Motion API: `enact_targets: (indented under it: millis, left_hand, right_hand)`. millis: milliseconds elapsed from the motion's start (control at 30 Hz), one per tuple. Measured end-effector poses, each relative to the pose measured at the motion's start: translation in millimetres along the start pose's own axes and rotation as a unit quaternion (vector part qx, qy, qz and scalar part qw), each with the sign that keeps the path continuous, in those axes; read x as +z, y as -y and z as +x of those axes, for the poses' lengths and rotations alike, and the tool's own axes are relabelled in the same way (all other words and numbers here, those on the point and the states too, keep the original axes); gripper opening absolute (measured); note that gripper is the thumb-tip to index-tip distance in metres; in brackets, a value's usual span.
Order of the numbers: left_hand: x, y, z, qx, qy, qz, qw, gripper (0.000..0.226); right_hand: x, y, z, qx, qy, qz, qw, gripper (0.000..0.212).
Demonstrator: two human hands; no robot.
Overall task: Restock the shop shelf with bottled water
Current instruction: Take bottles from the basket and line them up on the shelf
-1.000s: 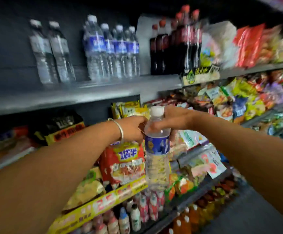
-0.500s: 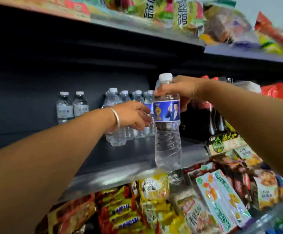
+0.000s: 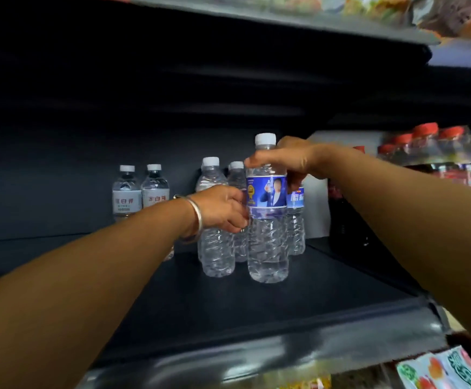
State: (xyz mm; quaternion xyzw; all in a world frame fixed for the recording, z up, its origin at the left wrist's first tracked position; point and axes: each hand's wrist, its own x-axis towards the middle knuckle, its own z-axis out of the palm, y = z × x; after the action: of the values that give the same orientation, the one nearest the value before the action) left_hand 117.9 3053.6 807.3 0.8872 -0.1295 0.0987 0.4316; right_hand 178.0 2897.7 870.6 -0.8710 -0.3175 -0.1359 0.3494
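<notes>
Both hands are on one water bottle (image 3: 267, 220): the right hand (image 3: 287, 161) grips its shoulder under the cap, and the left hand (image 3: 223, 209) pinches its side at the label. It appears to rest upright on the shelf (image 3: 285, 313). Just behind the left hand stand more bottles (image 3: 217, 242); a careless withdrawal could topple them.

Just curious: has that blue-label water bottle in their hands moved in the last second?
Yes. The blue-label bottle went up from the snack shelves onto the dark shelf, beside the water bottles there.
</notes>
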Motion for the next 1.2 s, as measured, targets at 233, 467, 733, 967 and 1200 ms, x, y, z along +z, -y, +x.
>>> enact_targets:
  millis: [233, 467, 733, 967, 1200]
  left_hand:
    - [1, 18, 18, -0.026, -0.027, 0.008, 0.999, 0.038]
    - [8, 23, 33, -0.030, -0.077, 0.018, 0.996, 0.022]
    - [19, 21, 39, -0.046, -0.130, 0.091, 0.986, 0.050]
    - [27, 15, 36, -0.051, -0.156, 0.103, 0.981, 0.028]
    - [27, 23, 45, -0.047, -0.183, 0.092, 0.978, 0.030]
  right_hand:
    - [20, -18, 26, 0.023, 0.009, 0.009, 1.000, 0.052]
    - [30, -25, 37, 0.047, -0.010, 0.000, 0.999, 0.051]
    - [28, -27, 32, 0.062, 0.025, -0.010, 0.998, 0.074]
    - [28, -30, 27, 0.063, 0.047, 0.057, 0.995, 0.059]
    - [26, -41, 23, 0.037, -0.007, 0.157, 0.987, 0.033]
